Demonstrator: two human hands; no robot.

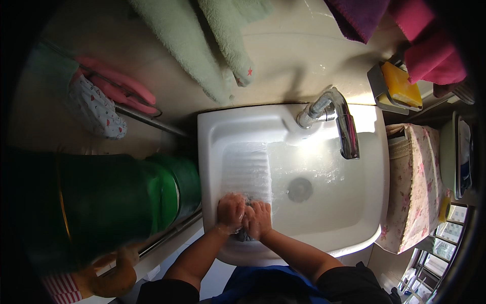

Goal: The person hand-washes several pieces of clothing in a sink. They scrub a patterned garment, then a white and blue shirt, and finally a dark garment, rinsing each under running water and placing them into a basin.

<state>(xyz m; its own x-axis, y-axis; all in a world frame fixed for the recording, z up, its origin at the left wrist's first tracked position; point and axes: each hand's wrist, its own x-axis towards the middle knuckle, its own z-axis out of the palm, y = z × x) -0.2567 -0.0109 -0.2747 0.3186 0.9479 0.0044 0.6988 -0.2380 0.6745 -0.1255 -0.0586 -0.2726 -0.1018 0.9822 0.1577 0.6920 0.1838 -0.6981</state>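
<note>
My left hand (pixel 231 212) and my right hand (pixel 258 218) are side by side, both gripping a small wet dark grey cloth (pixel 245 236). Most of the cloth is hidden under my fingers; a piece shows below them, near the front rim. They press it against the ridged washboard part (pixel 245 167) on the left side of a white ceramic sink (pixel 374 220). Suds or water wet both hands. Shallow, cloudy water seems to cover the basin floor, around a round drain (pixel 300 189).
A chrome faucet (pixel 343 129) arches over the basin's back right. Beside the sink stand a green container (pixel 114 193) at left and a flowered fabric cover (pixel 414 190) at right. Pale green towels (pixel 182 45) hang behind. A soap holder (pixel 383 89) is on the wall.
</note>
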